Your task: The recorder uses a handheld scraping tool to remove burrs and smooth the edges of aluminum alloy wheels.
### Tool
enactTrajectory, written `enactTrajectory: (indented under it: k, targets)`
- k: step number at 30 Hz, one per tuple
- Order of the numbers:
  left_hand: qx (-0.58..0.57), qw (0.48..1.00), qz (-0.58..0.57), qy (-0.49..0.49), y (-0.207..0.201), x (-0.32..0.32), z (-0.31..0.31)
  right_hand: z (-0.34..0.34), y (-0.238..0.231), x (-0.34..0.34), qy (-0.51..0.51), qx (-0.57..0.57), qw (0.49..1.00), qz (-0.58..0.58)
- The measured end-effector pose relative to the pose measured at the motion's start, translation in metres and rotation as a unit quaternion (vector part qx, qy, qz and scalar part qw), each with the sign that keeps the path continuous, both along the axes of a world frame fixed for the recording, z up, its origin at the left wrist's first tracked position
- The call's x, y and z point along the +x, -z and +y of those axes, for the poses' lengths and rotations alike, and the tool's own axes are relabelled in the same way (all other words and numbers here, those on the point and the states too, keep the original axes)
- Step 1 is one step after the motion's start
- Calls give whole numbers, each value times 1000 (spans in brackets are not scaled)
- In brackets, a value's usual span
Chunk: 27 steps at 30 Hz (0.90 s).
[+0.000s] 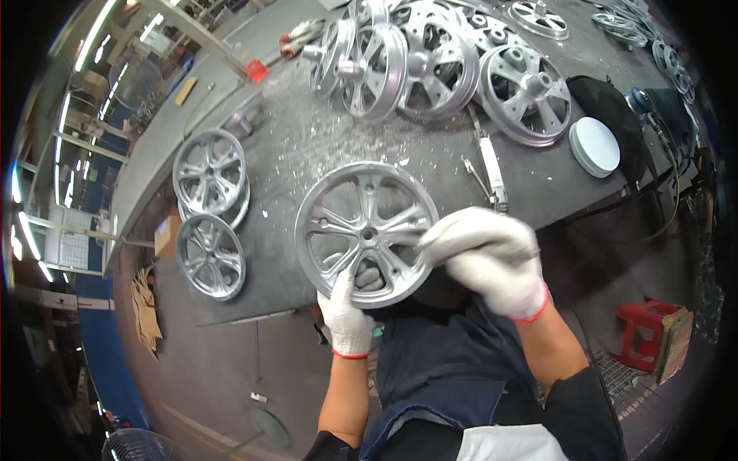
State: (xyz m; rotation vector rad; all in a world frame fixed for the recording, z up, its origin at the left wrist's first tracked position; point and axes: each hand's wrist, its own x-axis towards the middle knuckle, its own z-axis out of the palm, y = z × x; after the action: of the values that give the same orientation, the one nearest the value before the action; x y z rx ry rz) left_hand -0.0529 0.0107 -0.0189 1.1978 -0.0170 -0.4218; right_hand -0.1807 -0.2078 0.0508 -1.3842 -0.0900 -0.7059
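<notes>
A silver spoked wheel rim [370,233] is held up in front of me, its spoked face toward me. My left hand [347,316], in a white glove with a red cuff, grips its lower edge, thumb in front and fingers showing through the gaps between spokes. Beside the wheel's right edge is my right hand [488,257], gloved the same way and blurred by motion. Its fingers are bent and pressed together; anything in them is hidden. Whether its fingertips touch the rim I cannot tell.
Several silver wheels [374,73] are piled at the back of the dark table [265,253]. More wheels [210,170] lie at its left edge. A white-handled tool [490,165] and a round white disc-shaped thing [594,147] sit to the right. A red stool [642,334] stands on the floor.
</notes>
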Motion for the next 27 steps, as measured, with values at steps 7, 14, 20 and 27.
enactTrajectory:
  k: [7, 14, 20, 27]
  targets:
    - [175, 978, -29, 109, -79, 76, -45, -108, 96, -65, 190, 375, 898, -130]
    - [62, 930, -361, -19, -175, 103, -121, -110, 109, -61, 152, 406, 896, -100]
    - [350, 511, -784, -33, -235, 160, -295, -115, 104, -65, 105, 435, 888, -111]
    - [437, 368, -808, 142, -191, 166, -423, -113, 113, -66, 121, 413, 895, -113]
